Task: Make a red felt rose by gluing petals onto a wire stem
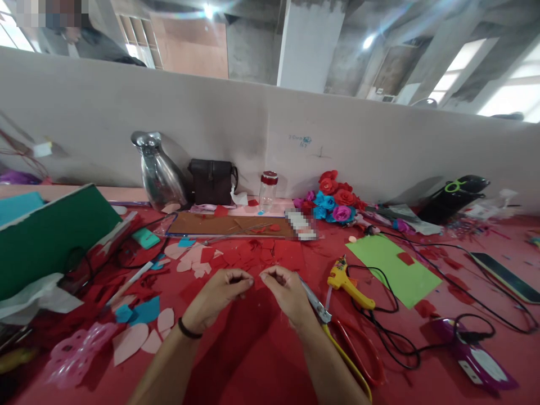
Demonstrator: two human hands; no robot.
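Over the red tabletop, my left hand (pixel 220 297) and my right hand (pixel 287 293) face each other with a small gap between the fingertips. Thumb and forefinger are pinched together on both; whatever they hold, if anything, is too small to make out. Just beyond the fingertips lie red paper petals (pixel 253 254), with pale pink paper petals (pixel 192 260) to their left. Beside my right forearm are scissors (pixel 358 351) with red and yellow handles, partly hidden by the arm. A yellow glue gun (pixel 349 284) rests right of my right hand.
Paper roses (pixel 337 198), a glass jar (pixel 269 191), a black bag (pixel 213 181) and a steel jug (pixel 160 174) stand along the partition. Right lie green paper (pixel 392 270), cables and a purple power strip (pixel 476 354). A green board (pixel 54 236) leans left. One person sits beyond.
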